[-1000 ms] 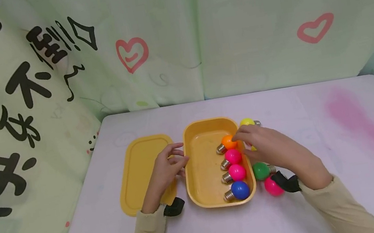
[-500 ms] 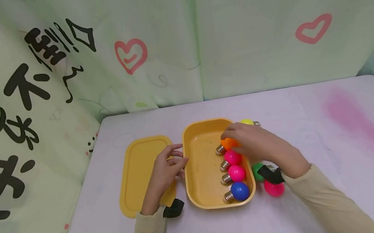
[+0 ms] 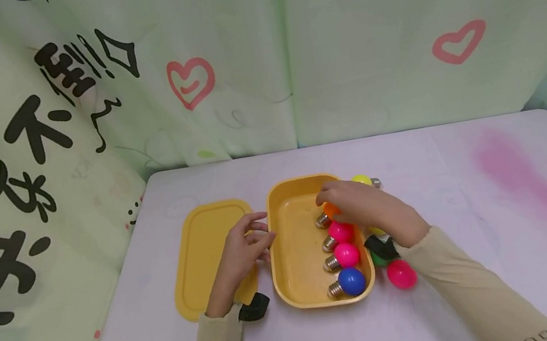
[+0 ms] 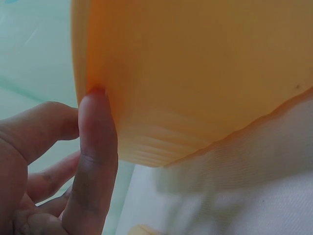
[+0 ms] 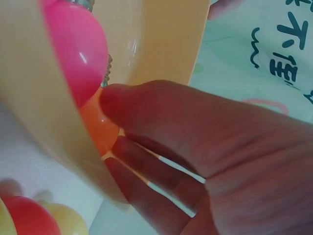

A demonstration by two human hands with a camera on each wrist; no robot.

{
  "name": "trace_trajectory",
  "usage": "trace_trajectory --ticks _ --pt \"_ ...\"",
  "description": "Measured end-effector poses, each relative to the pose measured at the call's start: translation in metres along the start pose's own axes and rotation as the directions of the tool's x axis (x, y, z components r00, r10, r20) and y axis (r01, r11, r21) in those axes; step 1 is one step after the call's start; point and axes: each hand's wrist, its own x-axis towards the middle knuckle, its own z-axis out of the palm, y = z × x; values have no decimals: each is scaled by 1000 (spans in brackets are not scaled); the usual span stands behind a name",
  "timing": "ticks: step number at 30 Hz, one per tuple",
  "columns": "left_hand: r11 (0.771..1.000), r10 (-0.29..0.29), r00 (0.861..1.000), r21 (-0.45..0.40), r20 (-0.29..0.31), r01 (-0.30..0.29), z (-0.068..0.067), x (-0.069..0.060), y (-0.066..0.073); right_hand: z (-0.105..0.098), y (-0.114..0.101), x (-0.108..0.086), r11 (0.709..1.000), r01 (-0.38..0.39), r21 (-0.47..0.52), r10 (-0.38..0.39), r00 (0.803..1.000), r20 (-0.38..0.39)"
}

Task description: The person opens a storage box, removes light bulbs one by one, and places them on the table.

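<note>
A yellow tray (image 3: 294, 238) holds a column of toy bulbs along its right side: orange (image 3: 331, 209), pink (image 3: 341, 232), another pink (image 3: 347, 255) and blue (image 3: 352, 281). My right hand (image 3: 363, 204) reaches over the tray's right rim, thumb and fingers around the orange bulb (image 5: 100, 127) in the right wrist view. My left hand (image 3: 245, 248) is at the tray's left rim; in the left wrist view its thumb and a finger pinch the tray's wall (image 4: 171, 73). The metal bases of the bulbs point left.
A yellow lid (image 3: 206, 251) lies left of the tray, partly under my left hand. Outside the tray's right side are a yellow bulb (image 3: 361, 179), a green bulb (image 3: 379, 259) partly covered by the wrist strap, and a pink bulb (image 3: 402, 274). A curtain hangs behind the table.
My right hand has moved left, further over the tray and around the orange bulb, its wrist now covering much of the green bulb. My left hand has stayed at the rim.
</note>
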Motion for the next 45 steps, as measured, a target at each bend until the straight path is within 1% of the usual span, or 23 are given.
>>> trace_trajectory --ticks 7,13,19,21,24,29,33,37,40,45 --pt "1000 13 1000 -13 5 -13 0 0 0 0 1 5 999 -6 -36 8 999 50" --pt "1000 11 1000 -13 4 -11 0 -1 0 -1 0 9 999 -32 -26 35 994 103" --pt "1000 0 1000 -11 -1 0 -1 -1 -1 -2 -2 16 996 -89 -26 92 983 159" --pt "1000 2 1000 -14 -1 -2 -1 -1 -1 -3 -4 18 995 -96 -37 101 980 169" --pt "1000 6 1000 -22 6 -6 -1 -1 -1 -3 -4 21 996 -83 -45 89 982 169" --pt "999 10 1000 -34 18 -10 -1 0 -1 -2 -2 23 997 -36 -67 47 985 164" --pt "999 12 1000 -34 18 -11 -1 -1 0 -3 0 22 997 -26 -76 39 983 180" --pt "1000 12 1000 -19 12 -12 0 -1 1 -8 1 18 999 -18 -37 24 984 174" --pt "1000 9 1000 -11 8 -9 0 -2 2 -13 1 13 1000 9 -1 -8 990 142" --pt "1000 -4 1000 0 2 4 1 -1 2 -21 3 2 999 19 35 -23 995 100"
